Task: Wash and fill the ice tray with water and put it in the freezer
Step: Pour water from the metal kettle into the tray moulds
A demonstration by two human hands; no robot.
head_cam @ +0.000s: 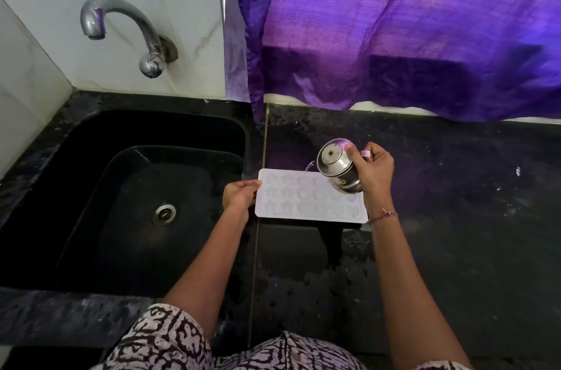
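Fill stage underway: right hand (pixel 375 171) grips steel pot (pixel 338 168), tilted, thin stream entering ice tray (pixel 306 198) far row. Left hand (pixel 239 194) pinches tray's left edge; tray sits on counter (pixel 455 202) beside sink (pixel 127 187). Remaining, est.: fill other cells, transfer to freezer (not in view).

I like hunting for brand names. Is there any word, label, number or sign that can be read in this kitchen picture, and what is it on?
No text here can be read.
Sticker on the side of the steel pot: dark with a yellow mark, too small and blurred to read.
Ice tray, tap, purple curtain: no writing shows on them.
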